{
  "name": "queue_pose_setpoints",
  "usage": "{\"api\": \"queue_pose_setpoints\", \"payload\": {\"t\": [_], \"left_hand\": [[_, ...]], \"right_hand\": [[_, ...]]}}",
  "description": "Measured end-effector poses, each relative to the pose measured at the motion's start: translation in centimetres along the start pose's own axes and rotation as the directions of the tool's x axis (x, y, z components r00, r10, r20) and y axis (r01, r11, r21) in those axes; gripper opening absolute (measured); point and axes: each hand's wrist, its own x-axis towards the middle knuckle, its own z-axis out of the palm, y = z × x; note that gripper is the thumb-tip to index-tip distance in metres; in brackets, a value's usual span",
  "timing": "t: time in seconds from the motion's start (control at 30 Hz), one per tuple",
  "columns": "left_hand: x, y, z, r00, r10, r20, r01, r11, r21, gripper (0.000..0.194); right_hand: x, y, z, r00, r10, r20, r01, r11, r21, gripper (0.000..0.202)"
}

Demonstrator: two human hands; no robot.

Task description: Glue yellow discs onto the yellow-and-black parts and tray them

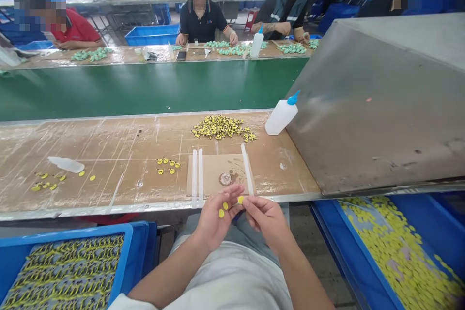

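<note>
My left hand [213, 220] is turned palm up and cupped, with small yellow discs [221, 213] lying in it. My right hand [267, 218] pinches one yellow disc [240, 199] between thumb and fingertips, close beside the left fingers. Just beyond both hands, a small round dish [225, 178] sits on a cardboard sheet [207, 169] taped with white strips. Farther back lies a heap of small yellow-and-black pieces [220, 127]. To the left on the table are several yellow discs with dark pieces on them [172, 171].
A white bottle with a blue tip [280, 117] leans by a metal housing [378, 106] at right. Blue bins stand low on both sides, one holding rows of yellow-and-dark pieces [69, 271], one loose yellow discs [399, 252]. Across a green belt [152, 88], several people work.
</note>
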Motion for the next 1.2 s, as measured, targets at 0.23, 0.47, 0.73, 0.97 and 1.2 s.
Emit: {"api": "queue_pose_setpoints", "payload": {"t": [0.23,0.47,0.73,0.97,1.2], "left_hand": [[-0.5,0.0,-0.9,0.975,-0.088,0.203,0.027,0.958,0.286,0.031],[-0.8,-1.5,-1.4,0.957,-0.137,0.255,0.007,0.892,0.452,0.033],[0.0,-3.4,-1.6,0.985,0.053,0.164,-0.105,0.940,0.324,0.035],[2.1,-1.0,-0.7,0.990,-0.073,0.120,0.063,0.994,0.086,0.027],[4.7,1.9,-1.1,0.994,-0.062,0.093,0.064,0.998,-0.016,0.027]], "right_hand": [[-1.7,0.2,0.2,0.989,0.144,-0.018,-0.136,0.963,0.233,0.041],[-3.5,0.8,-0.1,0.984,0.174,-0.043,-0.146,0.919,0.366,0.038],[-2.7,2.3,1.6,0.972,0.234,0.035,-0.186,0.667,0.722,0.034],[-0.2,0.1,1.8,0.976,0.207,0.061,-0.203,0.785,0.586,0.032],[5.3,0.5,-1.2,0.974,0.044,-0.220,-0.052,0.998,-0.026,0.031]]}}
